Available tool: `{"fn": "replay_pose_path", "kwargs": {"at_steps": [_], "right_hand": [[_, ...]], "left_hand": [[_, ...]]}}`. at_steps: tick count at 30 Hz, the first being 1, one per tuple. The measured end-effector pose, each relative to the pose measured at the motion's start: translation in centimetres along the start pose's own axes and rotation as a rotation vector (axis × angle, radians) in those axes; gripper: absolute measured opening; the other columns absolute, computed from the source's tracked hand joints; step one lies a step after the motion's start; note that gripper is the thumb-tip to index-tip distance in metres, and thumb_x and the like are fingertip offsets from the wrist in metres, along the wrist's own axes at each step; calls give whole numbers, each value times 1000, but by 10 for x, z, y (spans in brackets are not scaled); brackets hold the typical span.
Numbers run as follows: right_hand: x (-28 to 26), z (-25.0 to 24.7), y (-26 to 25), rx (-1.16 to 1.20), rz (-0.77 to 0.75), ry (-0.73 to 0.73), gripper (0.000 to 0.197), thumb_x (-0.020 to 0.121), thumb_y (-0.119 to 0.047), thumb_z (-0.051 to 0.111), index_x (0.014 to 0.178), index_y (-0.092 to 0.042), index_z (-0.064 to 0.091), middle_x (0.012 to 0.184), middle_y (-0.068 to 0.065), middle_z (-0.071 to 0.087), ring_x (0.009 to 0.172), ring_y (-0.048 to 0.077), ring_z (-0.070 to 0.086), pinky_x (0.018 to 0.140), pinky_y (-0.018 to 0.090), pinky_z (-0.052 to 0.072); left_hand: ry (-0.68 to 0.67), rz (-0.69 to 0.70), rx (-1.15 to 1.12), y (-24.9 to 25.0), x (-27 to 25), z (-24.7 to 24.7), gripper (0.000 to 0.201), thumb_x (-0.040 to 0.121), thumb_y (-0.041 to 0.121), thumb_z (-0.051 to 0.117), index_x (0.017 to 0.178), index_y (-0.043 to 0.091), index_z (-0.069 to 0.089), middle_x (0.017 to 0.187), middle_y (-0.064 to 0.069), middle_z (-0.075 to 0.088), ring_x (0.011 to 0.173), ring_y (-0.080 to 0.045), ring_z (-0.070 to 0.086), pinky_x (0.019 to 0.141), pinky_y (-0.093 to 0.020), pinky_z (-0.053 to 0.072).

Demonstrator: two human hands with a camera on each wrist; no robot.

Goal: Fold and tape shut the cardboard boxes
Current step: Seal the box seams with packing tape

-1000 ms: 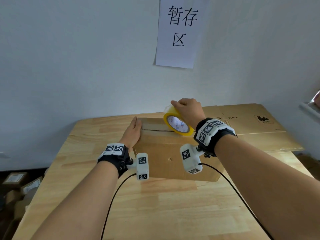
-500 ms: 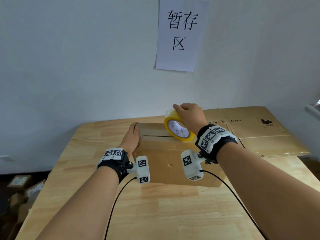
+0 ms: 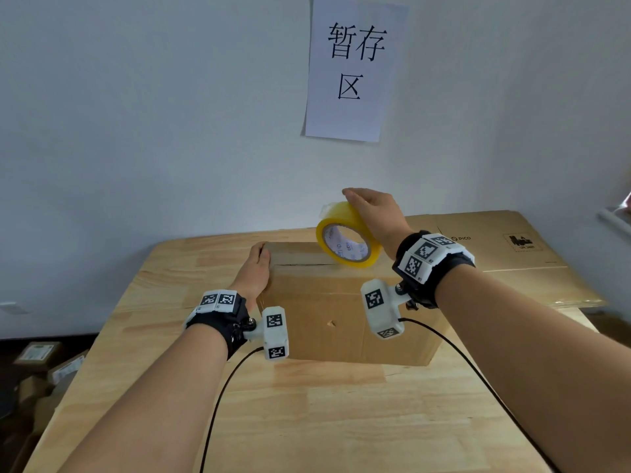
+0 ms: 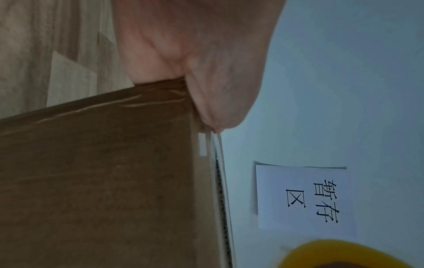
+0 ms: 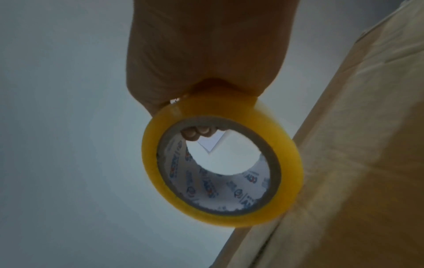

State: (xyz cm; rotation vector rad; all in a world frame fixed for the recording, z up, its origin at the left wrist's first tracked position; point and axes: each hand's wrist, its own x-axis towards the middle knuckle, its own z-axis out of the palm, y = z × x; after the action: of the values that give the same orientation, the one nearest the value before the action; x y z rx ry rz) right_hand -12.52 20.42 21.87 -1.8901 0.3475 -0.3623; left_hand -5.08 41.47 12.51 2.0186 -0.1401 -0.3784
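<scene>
The cardboard box (image 3: pixel 345 302) is set near the far edge of the wooden table (image 3: pixel 341 421), with its top flaps folded down. A thin dark gap can be seen between the flaps. The left hand (image 3: pixel 254 273) is laid flat against the box's left end, fingers straight. The yellow tape roll (image 3: pixel 348 238) is gripped from above by the right hand (image 3: pixel 377 216) and held up above the box top.

The tape could be stuck down crooked if the roll is pulled off to one side, and the gap could be missed. The flaps could spring up if the box is let go. The loose tape end might curl and stick to itself.

Flat cardboard sheets (image 3: pixel 495 247) are stacked at the far right corner of the table. A white paper sign (image 3: pixel 351 68) is stuck on the pale wall (image 3: pixel 153 114) behind. Small boxes (image 3: pixel 37 356) are seen on the floor to the left.
</scene>
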Motion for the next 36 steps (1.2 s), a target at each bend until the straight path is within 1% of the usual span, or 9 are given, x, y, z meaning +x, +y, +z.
{"fn": "replay_pose_path", "kwargs": {"at_steps": [3,6,9,11,15,19,25,32,36], "right_hand": [[2,11,-11,0,-16,-49,22,91,-21,50,89,-24,72,106,0,66,102,23,59,90,39,50],[3,27,-14,-108,-42,-117,23,92,-24,50,86,-21,72,104,0,65,97,19,56,79,29,43],[2,38,-10,-218,-30,-178,37,94,-36,50,88,-6,71,83,5,63,77,18,53,68,28,40],[2,38,-10,-255,-13,-161,44,94,-38,49,78,0,63,63,1,47,62,17,42,56,26,32],[3,31,-9,-353,59,-136,41,95,-43,43,65,-15,44,65,-2,40,64,18,39,60,28,30],[-3,31,-3,-184,70,-85,49,92,-38,51,57,-19,22,56,-1,22,52,17,21,54,29,18],[-7,48,-11,-150,-13,-229,48,91,-32,55,55,-19,26,53,-2,21,47,14,20,49,25,18],[-3,47,-15,-222,-16,-202,47,91,-28,52,54,-19,25,51,-3,21,45,13,19,48,24,18],[-1,47,-17,-251,16,-187,41,91,-28,52,56,-17,32,54,1,26,50,16,24,54,26,21]], "left_hand": [[8,28,30,1,1,-1,44,105,32,20,147,21,24,136,-8,45,112,-21,48,105,-35,37],[14,26,15,1,1,0,43,105,33,21,145,22,27,109,-3,54,90,-17,51,95,-37,42],[9,18,-1,2,0,0,42,105,33,22,144,21,28,103,-2,53,90,-19,51,93,-39,44],[-8,21,-6,2,0,-1,42,105,33,22,145,22,28,112,-6,55,95,-21,52,95,-41,43],[-57,43,11,4,-1,-3,43,105,31,21,148,23,22,130,4,41,112,-13,44,93,-25,37],[-61,31,-34,1,-3,-2,43,105,33,21,147,24,25,137,-4,45,113,-18,49,101,-32,41],[-75,3,-18,0,-7,0,46,104,40,21,148,28,22,145,-4,41,123,-20,45,105,-36,37],[-82,2,-88,3,-7,0,43,105,37,21,147,29,24,121,3,48,98,-13,52,84,-28,45],[-100,-12,-119,0,-6,-1,44,103,41,22,146,32,23,132,-4,49,113,-20,54,100,-42,46]]}}
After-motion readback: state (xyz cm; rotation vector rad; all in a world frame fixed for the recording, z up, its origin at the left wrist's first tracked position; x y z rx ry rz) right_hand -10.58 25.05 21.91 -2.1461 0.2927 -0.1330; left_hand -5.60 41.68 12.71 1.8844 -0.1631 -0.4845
